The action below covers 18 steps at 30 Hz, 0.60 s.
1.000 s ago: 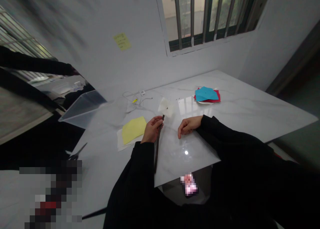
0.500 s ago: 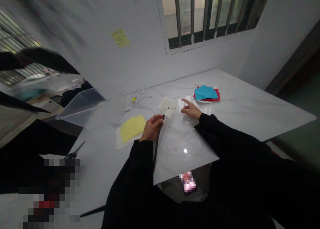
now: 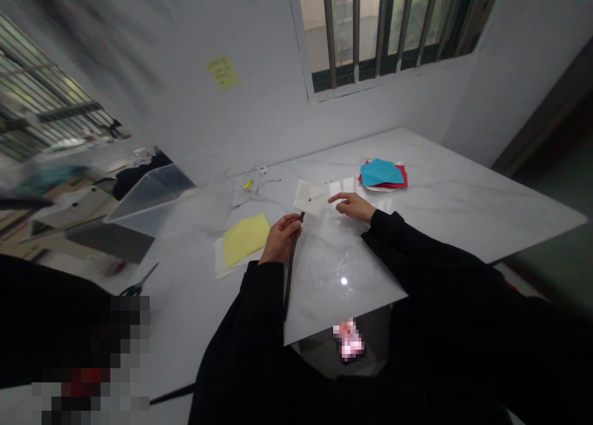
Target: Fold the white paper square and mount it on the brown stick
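My left hand (image 3: pixel 280 238) is closed around the top of a dark brown stick, whose lower end reaches towards the near table edge. At the head of this stick (image 3: pixel 290 277) sits a cream paper pinwheel (image 3: pixel 306 197) with a small dark pin at its centre. To the right of the pinwheel, my right hand (image 3: pixel 354 207) points its index finger at the paper blades, a small gap away. Its other fingers are loosely curled and hold nothing.
Blue folded paper (image 3: pixel 382 172) tops a pile with red and white pieces. Yellow paper sheets (image 3: pixel 245 239) lie left of my hand, scissors (image 3: pixel 139 284) farther left. A thin cable (image 3: pixel 250 193) lies near the wall, a clear plastic bin (image 3: pixel 152 196) beside it. Another person's dark sleeve (image 3: pixel 50 320) is at lower left.
The cream pinwheel's blades have turned on the pin. My right index finger has lowered slightly and swung left. At the left, the other person's dark arms have moved away from the upper area.
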Motion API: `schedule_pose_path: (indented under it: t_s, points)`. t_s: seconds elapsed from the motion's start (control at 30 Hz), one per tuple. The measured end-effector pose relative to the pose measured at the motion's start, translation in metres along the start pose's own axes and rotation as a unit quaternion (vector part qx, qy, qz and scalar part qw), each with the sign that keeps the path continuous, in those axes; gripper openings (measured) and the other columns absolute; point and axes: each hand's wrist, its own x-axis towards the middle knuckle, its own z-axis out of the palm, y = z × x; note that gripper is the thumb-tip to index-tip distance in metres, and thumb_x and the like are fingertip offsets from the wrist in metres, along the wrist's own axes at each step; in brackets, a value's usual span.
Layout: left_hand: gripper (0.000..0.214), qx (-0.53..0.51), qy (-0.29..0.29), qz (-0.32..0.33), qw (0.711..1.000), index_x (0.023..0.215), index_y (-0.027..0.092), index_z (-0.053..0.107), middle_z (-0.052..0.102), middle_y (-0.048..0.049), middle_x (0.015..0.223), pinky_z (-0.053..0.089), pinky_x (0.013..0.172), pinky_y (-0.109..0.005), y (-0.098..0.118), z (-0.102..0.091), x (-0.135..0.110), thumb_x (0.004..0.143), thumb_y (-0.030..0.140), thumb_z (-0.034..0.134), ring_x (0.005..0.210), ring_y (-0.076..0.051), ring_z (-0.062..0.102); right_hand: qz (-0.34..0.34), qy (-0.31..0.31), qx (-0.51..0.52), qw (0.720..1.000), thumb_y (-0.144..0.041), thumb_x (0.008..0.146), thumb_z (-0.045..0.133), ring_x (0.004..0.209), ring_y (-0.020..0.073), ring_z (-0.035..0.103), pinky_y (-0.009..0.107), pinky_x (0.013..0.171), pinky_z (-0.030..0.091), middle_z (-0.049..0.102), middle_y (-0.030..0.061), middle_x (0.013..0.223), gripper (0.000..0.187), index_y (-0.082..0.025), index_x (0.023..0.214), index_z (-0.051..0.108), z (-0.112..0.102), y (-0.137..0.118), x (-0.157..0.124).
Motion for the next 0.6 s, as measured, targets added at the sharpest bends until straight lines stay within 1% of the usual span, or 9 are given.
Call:
schedule_pose_path:
  t_s: [0.13, 0.2, 0.23, 0.3, 0.37, 0.4, 0.43, 0.47, 0.6]
  points:
    - [0.041, 0.000, -0.006, -0.002, 1.000, 0.093, 0.017, 0.071, 0.071, -0.0038, 0.089, 0.046, 0.067, -0.027, -0.001, 0.000, 0.001, 0.061, 0.031, 0.091, 0.068, -0.012, 0.059, -0.004, 0.114, 0.020, 0.993, -0.016, 0.080, 0.061, 0.056, 0.0109, 0.044, 0.022, 0.054, 0.034, 0.055, -0.0061, 0.062, 0.083, -0.008, 0.159, 0.039, -0.001, 0.005, 0.005]
    - [0.041, 0.001, -0.010, -0.005, 1.000, 0.093, 0.017, 0.070, 0.071, -0.0037, 0.089, 0.045, 0.067, -0.027, -0.001, 0.000, 0.001, 0.061, 0.031, 0.091, 0.069, -0.012, 0.059, -0.013, 0.099, 0.016, 0.995, -0.018, 0.080, 0.063, 0.056, 0.0110, 0.043, 0.021, 0.054, 0.034, 0.052, -0.0070, 0.061, 0.082, -0.010, 0.158, 0.042, -0.001, 0.004, 0.002]
    - [0.041, 0.000, -0.008, -0.006, 1.000, 0.093, 0.017, 0.070, 0.071, -0.0036, 0.089, 0.045, 0.067, -0.027, -0.001, 0.000, 0.001, 0.061, 0.032, 0.092, 0.069, -0.012, 0.059, -0.011, 0.037, 0.008, 0.999, -0.019, 0.080, 0.065, 0.055, 0.0105, 0.041, 0.021, 0.053, 0.033, 0.050, -0.0072, 0.059, 0.075, -0.011, 0.153, 0.050, -0.001, 0.002, -0.002]
    - [0.042, -0.003, 0.000, -0.003, 1.000, 0.093, 0.017, 0.071, 0.071, -0.0032, 0.088, 0.045, 0.067, -0.027, -0.001, -0.001, 0.001, 0.060, 0.032, 0.093, 0.069, -0.012, 0.060, 0.009, -0.212, -0.014, 0.977, -0.025, 0.080, 0.071, 0.052, 0.0092, 0.038, 0.022, 0.050, 0.029, 0.049, -0.0064, 0.057, 0.055, -0.011, 0.134, 0.068, 0.001, -0.003, -0.012]
    - [0.043, -0.006, 0.008, 0.001, 1.000, 0.094, 0.018, 0.071, 0.070, -0.0029, 0.087, 0.046, 0.067, -0.026, -0.001, -0.001, 0.001, 0.060, 0.033, 0.093, 0.070, -0.012, 0.060, 0.033, -0.497, -0.023, 0.867, -0.035, 0.081, 0.077, 0.052, 0.0081, 0.041, 0.022, 0.050, 0.027, 0.053, -0.0042, 0.061, 0.046, -0.010, 0.120, 0.075, 0.006, -0.007, -0.021]
    - [0.043, -0.006, 0.009, 0.001, 1.000, 0.094, 0.017, 0.071, 0.070, -0.0028, 0.087, 0.046, 0.067, -0.026, -0.001, -0.001, 0.001, 0.060, 0.033, 0.093, 0.070, -0.012, 0.061, 0.037, -0.569, -0.014, 0.821, -0.039, 0.081, 0.079, 0.053, 0.0076, 0.041, 0.022, 0.050, 0.027, 0.054, -0.0036, 0.062, 0.046, -0.009, 0.116, 0.076, 0.009, -0.009, -0.024]
    - [0.043, -0.006, 0.009, 0.001, 1.000, 0.094, 0.017, 0.071, 0.070, -0.0027, 0.087, 0.046, 0.067, -0.026, -0.001, -0.001, 0.001, 0.060, 0.033, 0.093, 0.070, -0.012, 0.061, 0.035, -0.586, 0.005, 0.810, -0.042, 0.081, 0.080, 0.053, 0.0069, 0.039, 0.022, 0.050, 0.025, 0.052, -0.0040, 0.063, 0.046, -0.009, 0.113, 0.076, 0.012, -0.009, -0.026]
    - [0.043, -0.007, 0.008, 0.000, 1.000, 0.094, 0.017, 0.071, 0.070, -0.0027, 0.087, 0.046, 0.067, -0.026, -0.001, -0.001, 0.000, 0.060, 0.033, 0.094, 0.070, -0.012, 0.061, 0.030, -0.561, 0.026, 0.827, -0.044, 0.081, 0.080, 0.052, 0.0062, 0.036, 0.022, 0.049, 0.023, 0.050, -0.0050, 0.062, 0.045, -0.009, 0.111, 0.076, 0.014, -0.008, -0.026]
    - [0.044, -0.009, 0.009, 0.000, 1.000, 0.094, 0.017, 0.071, 0.071, -0.0030, 0.089, 0.047, 0.068, -0.026, -0.001, 0.000, 0.000, 0.059, 0.033, 0.094, 0.071, -0.012, 0.061, 0.025, -0.334, 0.082, 0.938, -0.035, 0.084, 0.074, 0.049, 0.0055, 0.026, 0.023, 0.047, 0.016, 0.043, -0.0077, 0.061, 0.030, -0.012, 0.103, 0.073, 0.013, -0.002, -0.014]
